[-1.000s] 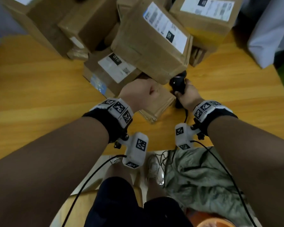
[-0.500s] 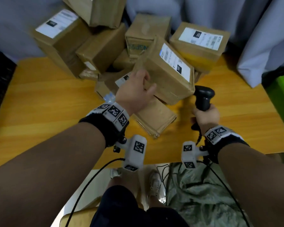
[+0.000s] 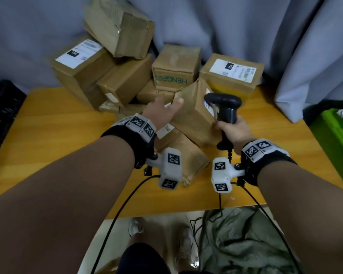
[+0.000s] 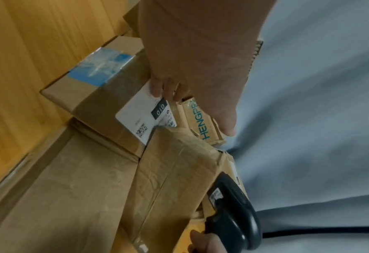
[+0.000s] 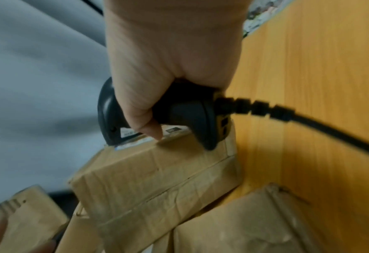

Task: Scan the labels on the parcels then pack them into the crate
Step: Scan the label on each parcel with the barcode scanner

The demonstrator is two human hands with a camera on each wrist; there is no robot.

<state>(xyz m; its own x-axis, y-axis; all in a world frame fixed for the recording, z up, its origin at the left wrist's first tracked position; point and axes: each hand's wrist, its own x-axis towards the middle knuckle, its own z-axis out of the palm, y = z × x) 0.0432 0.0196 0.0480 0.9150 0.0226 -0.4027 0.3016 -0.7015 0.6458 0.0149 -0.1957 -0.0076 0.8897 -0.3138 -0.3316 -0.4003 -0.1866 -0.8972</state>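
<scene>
A tilted brown parcel (image 3: 190,119) (image 4: 175,179) (image 5: 157,179) leans on a flat parcel (image 3: 184,155) at the front of the pile. My left hand (image 3: 162,109) (image 4: 196,68) is spread open at its upper left corner, thumb on the top edge, fingers straight over a box with a white "010" label (image 4: 144,113). My right hand (image 3: 233,131) (image 5: 168,59) grips a black corded barcode scanner (image 3: 225,107) (image 4: 233,214) (image 5: 179,109), its head close against the parcel's right face, where a label is partly hidden. A black crate (image 3: 0,107) sits at the left edge.
Several more cardboard parcels are stacked behind on the wooden table (image 3: 67,131), among them labelled ones (image 3: 81,70) (image 3: 232,76). Grey curtains hang behind. A green bin (image 3: 335,131) stands at the right. The scanner cable (image 5: 330,130) trails back over the table.
My left hand has let go of the tilted parcel and opened. My right hand has lifted the scanner up against the parcel's right face. My head has tilted up.
</scene>
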